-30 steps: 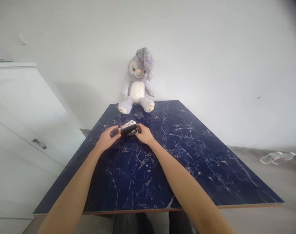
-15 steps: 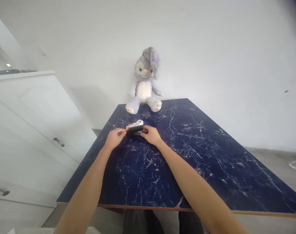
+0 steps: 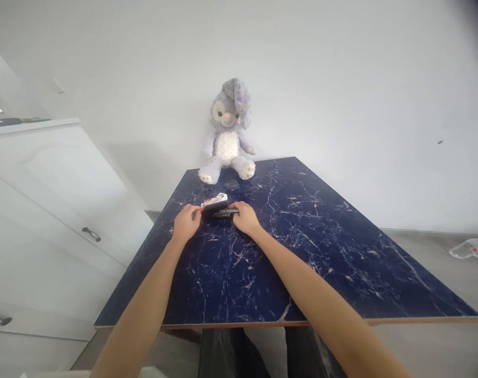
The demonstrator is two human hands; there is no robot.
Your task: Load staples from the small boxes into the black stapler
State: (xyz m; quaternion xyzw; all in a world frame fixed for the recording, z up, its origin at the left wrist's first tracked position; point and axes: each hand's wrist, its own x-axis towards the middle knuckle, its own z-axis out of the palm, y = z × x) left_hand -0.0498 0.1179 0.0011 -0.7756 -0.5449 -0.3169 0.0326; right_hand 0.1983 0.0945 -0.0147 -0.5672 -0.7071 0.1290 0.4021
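My left hand [image 3: 187, 222] is closed, its fingertips pinching a small orange end at the left of a dark, elongated case [image 3: 216, 207]. Just right of that, my right hand [image 3: 246, 216] closes on a slim dark metallic object [image 3: 223, 213] with pale lines along its side; its kind is too small to make out. This object lies close against the near side of the case, partly covered by my fingers. A small white box [image 3: 219, 198] with red print sits directly behind the case.
A grey plush rabbit [image 3: 227, 147] sits at the table's far end against the wall, with a dark oval item [image 3: 231, 183] before its feet. The table [image 3: 302, 247] has a dark blue marbled top. White cabinets [image 3: 58, 220] stand left; clear packaging [image 3: 469, 248] lies on the floor at right.
My right hand has drawn slightly away from the case, and more of the slim metallic object shows between them. My left hand keeps its pinch. The camera view has shifted slightly.
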